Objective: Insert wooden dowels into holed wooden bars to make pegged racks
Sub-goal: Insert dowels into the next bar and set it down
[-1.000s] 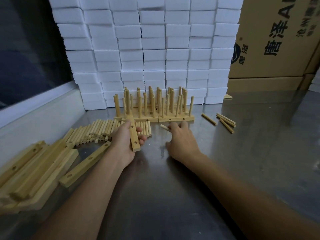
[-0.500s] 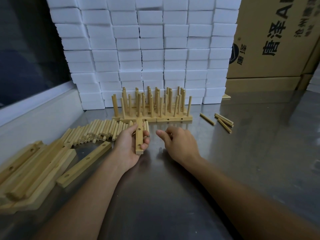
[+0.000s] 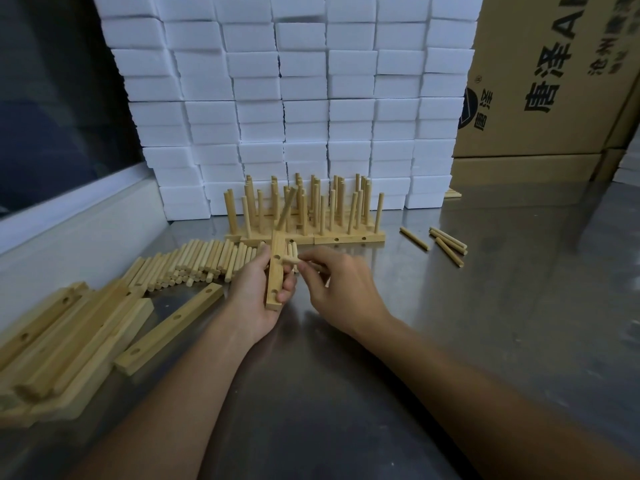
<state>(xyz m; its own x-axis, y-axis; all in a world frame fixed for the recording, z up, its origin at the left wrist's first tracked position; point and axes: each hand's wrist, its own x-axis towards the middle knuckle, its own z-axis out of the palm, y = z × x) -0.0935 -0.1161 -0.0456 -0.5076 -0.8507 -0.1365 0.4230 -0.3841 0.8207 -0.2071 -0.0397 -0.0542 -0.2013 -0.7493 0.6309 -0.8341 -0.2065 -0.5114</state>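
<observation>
My left hand (image 3: 254,292) grips a holed wooden bar (image 3: 276,271), held lengthwise above the steel table. One dowel (image 3: 287,209) stands in the bar's far hole, leaning slightly. My right hand (image 3: 337,289) pinches a second dowel (image 3: 290,259) by its end, its tip at the bar's middle hole. Loose dowels (image 3: 194,263) lie in a row to the left. Finished pegged racks (image 3: 311,216) stand behind. A stack of bare holed bars (image 3: 65,344) lies at the near left.
A wall of white foam blocks (image 3: 304,98) rises at the back, with cardboard boxes (image 3: 554,81) to the right. A few stray dowels (image 3: 446,242) lie on the steel table (image 3: 485,323) at right. A raised white ledge (image 3: 69,216) runs along the left.
My left hand has lifted the bar and turned it lengthwise, now with one dowel standing in it. My right hand picked up a dowel and brought it to the bar.
</observation>
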